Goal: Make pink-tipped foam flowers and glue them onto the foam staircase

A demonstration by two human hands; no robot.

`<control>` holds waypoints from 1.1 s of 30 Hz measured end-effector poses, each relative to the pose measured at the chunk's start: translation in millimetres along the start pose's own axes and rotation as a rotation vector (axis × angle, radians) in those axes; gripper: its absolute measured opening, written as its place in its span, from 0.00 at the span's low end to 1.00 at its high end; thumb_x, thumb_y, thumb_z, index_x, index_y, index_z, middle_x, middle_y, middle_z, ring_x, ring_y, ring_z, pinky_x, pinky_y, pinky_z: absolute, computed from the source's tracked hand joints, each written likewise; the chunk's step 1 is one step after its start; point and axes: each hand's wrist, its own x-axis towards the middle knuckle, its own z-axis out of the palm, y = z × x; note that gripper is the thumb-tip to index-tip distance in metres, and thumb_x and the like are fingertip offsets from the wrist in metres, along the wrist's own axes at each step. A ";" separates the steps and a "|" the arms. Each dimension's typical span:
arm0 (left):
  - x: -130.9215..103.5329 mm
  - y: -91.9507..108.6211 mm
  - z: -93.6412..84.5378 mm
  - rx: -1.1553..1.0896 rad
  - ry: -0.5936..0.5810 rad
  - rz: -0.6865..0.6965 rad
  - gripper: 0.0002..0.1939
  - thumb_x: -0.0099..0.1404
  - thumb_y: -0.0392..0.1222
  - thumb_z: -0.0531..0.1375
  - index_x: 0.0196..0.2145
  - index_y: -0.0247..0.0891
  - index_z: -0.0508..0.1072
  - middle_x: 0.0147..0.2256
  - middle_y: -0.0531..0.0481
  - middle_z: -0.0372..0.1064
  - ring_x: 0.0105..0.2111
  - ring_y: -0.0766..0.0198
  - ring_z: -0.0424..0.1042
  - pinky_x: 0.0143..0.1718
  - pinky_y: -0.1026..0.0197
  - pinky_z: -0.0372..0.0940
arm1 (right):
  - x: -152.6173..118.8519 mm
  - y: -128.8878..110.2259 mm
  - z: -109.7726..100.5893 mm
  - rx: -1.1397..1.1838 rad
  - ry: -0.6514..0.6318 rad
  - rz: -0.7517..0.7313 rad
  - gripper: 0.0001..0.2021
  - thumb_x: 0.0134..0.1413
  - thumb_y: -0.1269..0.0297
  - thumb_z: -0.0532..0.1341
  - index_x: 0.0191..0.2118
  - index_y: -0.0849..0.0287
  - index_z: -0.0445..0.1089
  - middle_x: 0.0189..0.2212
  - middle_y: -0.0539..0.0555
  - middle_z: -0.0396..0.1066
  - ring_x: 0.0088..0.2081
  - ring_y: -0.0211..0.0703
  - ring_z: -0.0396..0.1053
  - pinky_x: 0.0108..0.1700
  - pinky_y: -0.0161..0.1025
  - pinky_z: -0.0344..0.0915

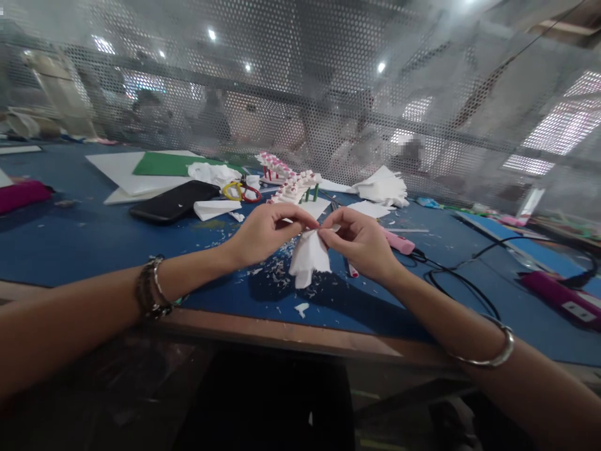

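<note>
A crumpled piece of white paper (pixel 310 258) with ragged edges hangs between my hands, just above the blue table top. My left hand (pixel 267 233) pinches its upper edge between thumb and forefinger. Touching the same edge from the other side, my right hand (pixel 360 243) is closed in a pinch too, and the fingertips of both hands nearly meet. Small white paper scraps (pixel 277 274) are scattered on the table beneath. Behind the hands stand two rows of small white and pink pieces on red and green stems (pixel 297 183).
Left of centre lie a black phone (pixel 174 202), red-and-yellow-handled scissors (pixel 241 190) and a green sheet (pixel 164 164) on white paper. A pink tool (pixel 399 242) with a black cable is at the right, near a purple power strip (pixel 558 299). A perforated metal screen (pixel 282 81) closes the back.
</note>
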 end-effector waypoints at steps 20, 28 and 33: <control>-0.7 0.5 -2.8 0.046 0.028 0.076 0.06 0.55 0.40 0.58 0.28 0.34 0.67 0.26 0.52 0.63 0.24 0.72 0.62 0.25 0.69 0.59 | -6.6 -0.8 -11.4 -0.502 0.099 -0.505 0.09 0.44 0.71 0.59 0.34 0.59 0.61 0.30 0.50 0.67 0.32 0.34 0.66 0.33 0.31 0.63; -3.8 1.8 -2.7 0.186 0.084 0.263 0.04 0.56 0.38 0.58 0.28 0.34 0.68 0.27 0.51 0.65 0.27 0.71 0.64 0.28 0.69 0.62 | -7.6 -8.9 -6.2 -0.573 0.101 -0.536 0.01 0.48 0.69 0.58 0.29 0.59 0.64 0.26 0.48 0.70 0.29 0.32 0.67 0.31 0.30 0.62; -2.5 -1.3 -3.5 0.048 0.015 0.189 0.05 0.57 0.38 0.57 0.31 0.35 0.70 0.30 0.50 0.67 0.31 0.70 0.66 0.31 0.69 0.64 | -8.9 -8.0 -9.6 -0.502 0.073 -0.477 0.03 0.49 0.67 0.58 0.32 0.57 0.65 0.29 0.48 0.71 0.31 0.34 0.69 0.33 0.31 0.64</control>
